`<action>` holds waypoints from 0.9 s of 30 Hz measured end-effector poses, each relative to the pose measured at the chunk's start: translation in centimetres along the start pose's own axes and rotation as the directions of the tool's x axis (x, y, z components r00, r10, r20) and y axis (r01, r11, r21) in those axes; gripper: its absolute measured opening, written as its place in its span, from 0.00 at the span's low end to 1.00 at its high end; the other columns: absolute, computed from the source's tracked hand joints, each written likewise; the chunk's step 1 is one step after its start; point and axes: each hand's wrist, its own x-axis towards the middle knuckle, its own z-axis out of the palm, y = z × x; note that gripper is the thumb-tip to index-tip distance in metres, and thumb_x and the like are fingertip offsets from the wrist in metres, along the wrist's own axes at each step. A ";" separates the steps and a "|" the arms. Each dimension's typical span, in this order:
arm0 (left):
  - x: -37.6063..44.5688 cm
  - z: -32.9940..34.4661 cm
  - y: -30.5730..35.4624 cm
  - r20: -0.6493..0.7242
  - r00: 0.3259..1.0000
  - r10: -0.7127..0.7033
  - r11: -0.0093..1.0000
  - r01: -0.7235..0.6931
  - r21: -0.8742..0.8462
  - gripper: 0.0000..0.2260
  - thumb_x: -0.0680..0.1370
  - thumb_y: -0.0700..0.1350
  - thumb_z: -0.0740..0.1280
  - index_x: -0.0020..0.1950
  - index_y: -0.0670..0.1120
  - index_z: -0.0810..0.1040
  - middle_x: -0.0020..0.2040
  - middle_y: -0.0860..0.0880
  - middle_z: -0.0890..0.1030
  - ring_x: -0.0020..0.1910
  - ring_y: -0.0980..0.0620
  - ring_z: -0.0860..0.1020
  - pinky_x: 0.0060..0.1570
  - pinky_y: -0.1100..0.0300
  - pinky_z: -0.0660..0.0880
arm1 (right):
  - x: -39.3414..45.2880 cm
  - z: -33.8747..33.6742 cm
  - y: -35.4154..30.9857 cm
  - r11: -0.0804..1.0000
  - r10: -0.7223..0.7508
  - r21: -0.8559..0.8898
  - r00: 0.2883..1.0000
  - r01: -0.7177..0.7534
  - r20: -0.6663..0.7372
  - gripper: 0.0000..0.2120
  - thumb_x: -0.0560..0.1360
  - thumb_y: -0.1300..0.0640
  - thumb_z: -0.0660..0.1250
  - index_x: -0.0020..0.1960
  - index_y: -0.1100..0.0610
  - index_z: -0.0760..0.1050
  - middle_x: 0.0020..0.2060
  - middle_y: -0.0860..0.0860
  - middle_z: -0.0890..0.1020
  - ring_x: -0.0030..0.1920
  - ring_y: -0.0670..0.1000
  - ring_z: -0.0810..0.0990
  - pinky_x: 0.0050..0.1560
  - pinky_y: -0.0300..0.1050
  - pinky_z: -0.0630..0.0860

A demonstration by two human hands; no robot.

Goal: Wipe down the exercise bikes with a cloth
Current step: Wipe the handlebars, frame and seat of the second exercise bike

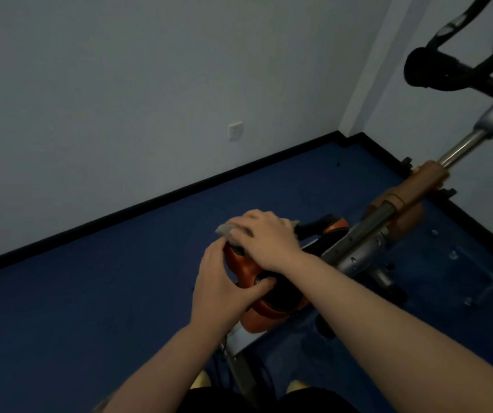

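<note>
my left hand (pixel 220 283) grips the orange saddle (pixel 257 311) to steady it, i think, while my right hand (pixel 264 238) lies flat, pressing the grey cloth (pixel 226 231) onto its front for wiping.

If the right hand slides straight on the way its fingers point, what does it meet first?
Probably nothing: the right hand and cloth reach the saddle edge, with blue floor below; depth unclear.

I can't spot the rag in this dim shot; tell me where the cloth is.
In the head view, the cloth lies just left of centre, pressed under the right hand onto the orange saddle, with the left hand gripping the saddle just below.
</note>
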 end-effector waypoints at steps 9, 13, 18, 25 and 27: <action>1.6 -2.1 -0.7 0.045 0.999 0.000 0.998 0.002 -0.060 0.17 0.74 0.59 0.66 0.61 0.57 0.75 0.57 0.63 0.76 0.58 0.66 0.73 0.54 0.67 0.71 | 4.2 -3.0 2.0 0.943 0.254 -0.311 0.860 -0.119 0.442 0.23 0.77 0.46 0.53 0.72 0.42 0.65 0.71 0.54 0.69 0.67 0.60 0.70 0.65 0.58 0.67; 3.3 -3.3 -1.2 0.077 0.997 -0.003 1.000 0.005 -0.025 0.08 0.80 0.48 0.63 0.56 0.54 0.79 0.53 0.60 0.79 0.54 0.65 0.75 0.52 0.66 0.72 | 0.7 -0.9 0.3 0.995 0.058 -0.080 0.998 -0.055 0.031 0.17 0.80 0.42 0.53 0.66 0.41 0.71 0.65 0.46 0.74 0.64 0.52 0.71 0.58 0.53 0.63; 4.4 -3.4 -1.2 0.120 0.979 0.163 0.987 -0.163 -0.016 0.10 0.78 0.43 0.67 0.57 0.54 0.78 0.55 0.62 0.78 0.57 0.65 0.74 0.56 0.73 0.68 | -5.7 0.5 2.1 0.998 -0.063 -0.003 0.983 0.064 -0.174 0.20 0.80 0.42 0.52 0.71 0.41 0.66 0.69 0.42 0.67 0.71 0.44 0.61 0.72 0.48 0.50; 4.8 -2.5 -0.7 0.307 0.919 0.247 0.962 -0.272 0.039 0.16 0.81 0.42 0.63 0.69 0.49 0.75 0.70 0.55 0.72 0.72 0.60 0.63 0.72 0.61 0.59 | -2.5 -0.5 0.0 0.870 0.459 -0.083 0.859 -0.487 -0.227 0.20 0.83 0.47 0.49 0.72 0.48 0.67 0.74 0.50 0.64 0.76 0.51 0.55 0.75 0.56 0.45; 5.1 -2.8 -1.2 0.341 0.899 0.275 0.951 -0.305 0.038 0.16 0.81 0.43 0.63 0.69 0.50 0.74 0.70 0.56 0.71 0.71 0.62 0.62 0.71 0.64 0.58 | -5.6 1.8 -2.8 0.863 0.431 -0.133 0.848 -0.487 -0.309 0.24 0.82 0.47 0.47 0.77 0.52 0.59 0.77 0.54 0.58 0.78 0.53 0.51 0.76 0.58 0.44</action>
